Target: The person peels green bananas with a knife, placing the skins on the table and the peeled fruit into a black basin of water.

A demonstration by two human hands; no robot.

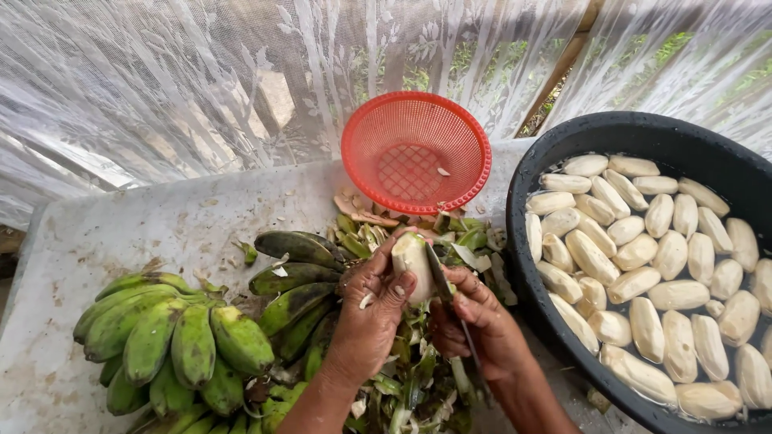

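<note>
Left hand [371, 299] — fingers curled round a half-peeled banana [411, 255], holding it upright just above the peel heap. Right hand [476, 317] — closed on the handle of a knife [441, 275], whose blade lies against the banana's right side. Green peelings [418, 378] — a loose pile under and around both hands, on the bench [121, 233], a pale, stained surface. Unpeeled green bananas [173, 341] — several bunches at the left of the hands, some darker ones [293, 277] lying nearer the middle. Red plastic strainer basket [416, 151] — tilted on its side beyond the peelings, open face toward the camera. Black tub [611, 133] — at the right, touching the bench edge, holding many peeled pale bananas [659, 273] in water. White lace curtain [161, 80] — hanging behind the bench.
</note>
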